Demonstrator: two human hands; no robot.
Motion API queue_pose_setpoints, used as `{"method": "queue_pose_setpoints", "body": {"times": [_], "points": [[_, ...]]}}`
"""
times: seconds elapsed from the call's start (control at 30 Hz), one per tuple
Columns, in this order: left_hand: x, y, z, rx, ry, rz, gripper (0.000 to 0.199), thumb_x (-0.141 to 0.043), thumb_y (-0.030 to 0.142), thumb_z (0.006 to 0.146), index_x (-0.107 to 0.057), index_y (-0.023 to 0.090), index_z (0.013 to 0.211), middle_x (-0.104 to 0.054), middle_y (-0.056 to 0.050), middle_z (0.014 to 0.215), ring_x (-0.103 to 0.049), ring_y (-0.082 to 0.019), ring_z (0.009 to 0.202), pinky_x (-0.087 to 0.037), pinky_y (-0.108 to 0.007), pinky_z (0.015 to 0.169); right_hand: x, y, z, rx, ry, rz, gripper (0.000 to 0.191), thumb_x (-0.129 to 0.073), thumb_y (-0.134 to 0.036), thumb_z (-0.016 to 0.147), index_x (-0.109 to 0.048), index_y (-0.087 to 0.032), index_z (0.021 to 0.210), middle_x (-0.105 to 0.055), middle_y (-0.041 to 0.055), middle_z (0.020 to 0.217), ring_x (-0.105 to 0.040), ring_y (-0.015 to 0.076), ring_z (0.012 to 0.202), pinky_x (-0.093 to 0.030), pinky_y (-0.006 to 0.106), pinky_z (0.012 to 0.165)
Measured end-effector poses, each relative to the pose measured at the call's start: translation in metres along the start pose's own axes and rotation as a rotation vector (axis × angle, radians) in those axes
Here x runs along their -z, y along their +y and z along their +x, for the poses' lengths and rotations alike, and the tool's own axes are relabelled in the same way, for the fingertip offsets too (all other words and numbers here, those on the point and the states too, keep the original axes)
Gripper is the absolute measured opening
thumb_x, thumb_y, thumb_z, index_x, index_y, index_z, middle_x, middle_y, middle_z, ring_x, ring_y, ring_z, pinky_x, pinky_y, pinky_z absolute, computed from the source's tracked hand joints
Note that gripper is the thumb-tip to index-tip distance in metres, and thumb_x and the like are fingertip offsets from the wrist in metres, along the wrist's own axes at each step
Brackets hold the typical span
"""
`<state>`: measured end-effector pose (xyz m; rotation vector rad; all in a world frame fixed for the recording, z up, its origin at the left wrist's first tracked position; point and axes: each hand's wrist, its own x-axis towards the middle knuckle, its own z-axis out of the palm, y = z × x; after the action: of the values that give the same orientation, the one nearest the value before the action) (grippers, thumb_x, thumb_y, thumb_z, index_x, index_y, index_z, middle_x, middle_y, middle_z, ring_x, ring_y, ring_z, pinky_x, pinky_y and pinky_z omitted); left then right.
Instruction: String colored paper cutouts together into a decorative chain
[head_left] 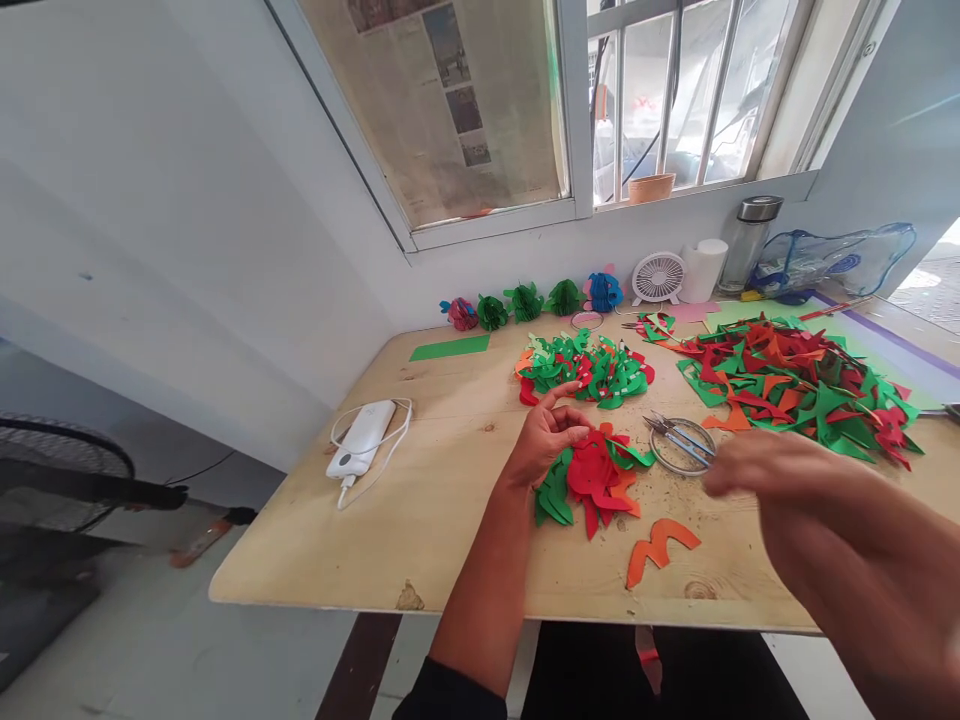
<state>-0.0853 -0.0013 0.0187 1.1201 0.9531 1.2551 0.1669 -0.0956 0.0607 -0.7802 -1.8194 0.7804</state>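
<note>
Cut pieces of red, green and orange paper lie in a small pile near the front of the wooden table. My left hand is at the upper left edge of this pile, its fingers bent; what they hold, if anything, is hidden. My right hand is blurred, just right of a round metal ring with a blue-handled pair of small scissors lying across it. Behind my left hand sits another cluster of green and red pieces. An orange curved strip rests near the front edge.
A large heap of red and green scraps covers the right side. A white power bank with a cable lies left. Along the wall stand paper balls, a small fan and a glass bottle. A green strip lies at the back.
</note>
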Motion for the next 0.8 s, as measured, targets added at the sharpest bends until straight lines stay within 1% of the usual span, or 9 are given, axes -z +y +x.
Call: {"method": "queue_pose_setpoints", "body": {"times": [0.03,0.07,0.13,0.2,0.33,0.4,0.5,0.67,0.8], "points": [[0.0,-0.002,0.001,0.013,-0.004,0.013,0.064,-0.069,0.015,0.063,-0.046,0.017,0.123,-0.062,0.0,0.072,-0.06,-0.012,0.068,-0.047,-0.024,0.066,-0.005,-0.002,0.028,-0.046,0.105,-0.035,0.018,-0.055,-0.025,0.084,-0.063,-0.032,0.099,-0.067,0.0041,0.093,-0.062,0.0262,0.09,-0.05,0.039,0.074],[0.0,-0.004,0.002,0.026,-0.004,0.035,0.063,-0.069,0.015,0.063,-0.047,0.017,0.122,-0.062,0.001,0.072,-0.06,-0.012,0.069,-0.047,-0.024,0.066,-0.009,-0.002,0.052,-0.029,0.145,-0.068,0.013,-0.054,-0.025,0.084,-0.064,-0.03,0.092,-0.068,0.0028,0.084,-0.063,0.0225,0.082,-0.05,0.035,0.07],[-0.001,-0.008,0.005,0.036,0.012,0.098,0.059,-0.068,0.016,0.064,-0.049,0.017,0.12,-0.063,0.0,0.073,-0.06,-0.012,0.07,-0.047,-0.025,0.067,-0.017,0.005,0.086,-0.062,0.108,-0.129,0.013,-0.052,-0.027,0.085,-0.064,-0.024,0.088,-0.068,0.003,0.08,-0.063,0.0186,0.075,-0.049,0.03,0.065],[-0.002,-0.013,0.007,0.025,0.031,0.191,0.057,-0.065,0.016,0.067,-0.049,0.018,0.121,-0.064,0.0,0.075,-0.061,-0.012,0.072,-0.047,-0.025,0.069,-0.021,0.019,0.102,-0.107,0.001,-0.216,0.016,-0.051,-0.029,0.084,-0.064,-0.02,0.085,-0.068,0.0033,0.077,-0.061,0.0163,0.069,-0.047,0.028,0.062],[-0.003,-0.022,0.01,-0.052,0.028,0.436,0.056,-0.06,0.014,0.07,-0.048,0.021,0.125,-0.066,-0.001,0.082,-0.062,-0.012,0.075,-0.047,-0.025,0.069,-0.025,0.054,0.108,-0.084,-0.204,-0.398,0.019,-0.048,-0.027,0.083,-0.064,-0.018,0.081,-0.067,0.0026,0.072,-0.056,0.0132,0.061,-0.04,0.025,0.055],[-0.003,-0.025,0.01,-0.079,0.015,0.516,0.056,-0.059,0.015,0.071,-0.048,0.022,0.125,-0.066,-0.001,0.084,-0.062,-0.012,0.075,-0.046,-0.025,0.069,-0.028,0.067,0.107,-0.089,-0.344,-0.516,0.018,-0.048,-0.026,0.083,-0.064,-0.019,0.079,-0.066,0.0024,0.072,-0.057,0.0142,0.063,-0.039,0.025,0.057],[-0.002,-0.027,0.01,-0.092,0.027,0.556,0.052,-0.057,0.017,0.073,-0.048,0.021,0.125,-0.066,-0.001,0.082,-0.062,-0.012,0.075,-0.046,-0.024,0.069,-0.034,0.077,0.103,-0.054,-0.46,-0.635,0.015,-0.05,-0.027,0.082,-0.064,-0.02,0.084,-0.067,0.0036,0.079,-0.059,0.017,0.073,-0.038,0.026,0.061],[-0.003,-0.025,0.009,-0.093,0.015,0.505,0.053,-0.059,0.019,0.074,-0.046,0.02,0.126,-0.066,-0.001,0.082,-0.061,-0.012,0.075,-0.046,-0.024,0.07,-0.042,0.085,0.098,0.078,-0.566,-0.836,0.012,-0.05,-0.022,0.082,-0.061,-0.019,0.08,-0.065,0.0057,0.077,-0.057,0.0194,0.074,-0.034,0.029,0.062],[-0.009,-0.024,0.008,-0.075,-0.034,0.388,0.052,-0.06,0.02,0.075,-0.047,0.019,0.125,-0.066,-0.003,0.084,-0.062,-0.014,0.079,-0.047,-0.025,0.073,-0.044,0.089,0.098,0.129,-0.535,-0.868,0.019,-0.044,-0.018,0.086,-0.06,-0.017,0.074,-0.064,0.0061,0.074,-0.056,0.0178,0.069,-0.032,0.03,0.063]]}}
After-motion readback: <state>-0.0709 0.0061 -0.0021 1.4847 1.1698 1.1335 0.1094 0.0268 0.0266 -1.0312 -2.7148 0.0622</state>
